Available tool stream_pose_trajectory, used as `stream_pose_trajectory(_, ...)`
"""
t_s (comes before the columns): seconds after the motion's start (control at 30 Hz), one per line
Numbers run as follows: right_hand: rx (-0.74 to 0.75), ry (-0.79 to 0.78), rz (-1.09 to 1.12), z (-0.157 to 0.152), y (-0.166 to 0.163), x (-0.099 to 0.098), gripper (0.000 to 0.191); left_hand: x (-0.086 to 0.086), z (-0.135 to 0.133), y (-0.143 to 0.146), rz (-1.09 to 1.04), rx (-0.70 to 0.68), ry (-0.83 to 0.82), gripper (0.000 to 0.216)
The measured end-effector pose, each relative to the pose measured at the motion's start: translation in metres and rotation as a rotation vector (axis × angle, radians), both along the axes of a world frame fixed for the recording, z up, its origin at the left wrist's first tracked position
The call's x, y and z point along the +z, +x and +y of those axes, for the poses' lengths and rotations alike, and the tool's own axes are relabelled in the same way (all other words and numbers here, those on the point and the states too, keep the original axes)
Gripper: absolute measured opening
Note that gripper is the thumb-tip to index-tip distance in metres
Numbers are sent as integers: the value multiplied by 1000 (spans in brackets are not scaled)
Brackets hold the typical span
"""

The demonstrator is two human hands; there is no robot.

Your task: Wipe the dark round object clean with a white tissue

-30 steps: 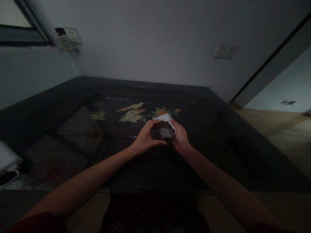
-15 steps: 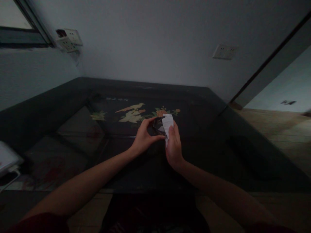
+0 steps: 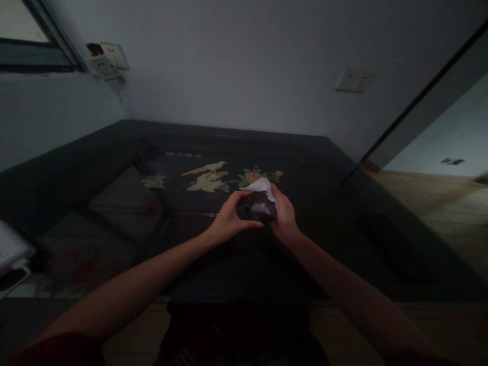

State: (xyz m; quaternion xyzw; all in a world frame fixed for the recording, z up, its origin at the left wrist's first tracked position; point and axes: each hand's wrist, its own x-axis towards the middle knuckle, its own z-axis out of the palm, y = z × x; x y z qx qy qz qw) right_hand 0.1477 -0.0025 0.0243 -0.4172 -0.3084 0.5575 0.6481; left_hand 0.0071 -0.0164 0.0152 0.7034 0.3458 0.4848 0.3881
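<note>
Between my hands, above the dark tabletop, is a small dark see-through glass (image 3: 261,207) with an angular rim, its opening turned toward me. My left hand (image 3: 231,218) curls around its left side, thumb below and fingers above. On the other side my right hand (image 3: 284,212) presses a white paper tissue (image 3: 260,185) against the glass. The tissue runs along the far and right sides of the rim. The right fingers are partly hidden behind the tissue and glass.
The dark glossy table (image 3: 305,254) carries a bird-and-flower picture (image 3: 208,178). A white device (image 3: 13,246) sits at the left edge. A dark flat object (image 3: 396,246) lies at the right. Wall sockets (image 3: 354,81) are on the wall behind.
The glass has turned so that its opening faces me more. My right hand has moved slightly right and up, and the tissue has shifted from upright to wrapped along the rim's far side.
</note>
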Motion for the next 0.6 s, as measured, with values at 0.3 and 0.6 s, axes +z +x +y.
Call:
stream_pose_trajectory(0.3, -135, 238, -255, -39, -24, -19, 36, -8, 4, 2, -6, 189, 25, 71)
stream_pose_trajectory(0.6, -88, 249, -191, -19, -17, -14, 29, -7, 4, 0, -1, 148, 33, 72)
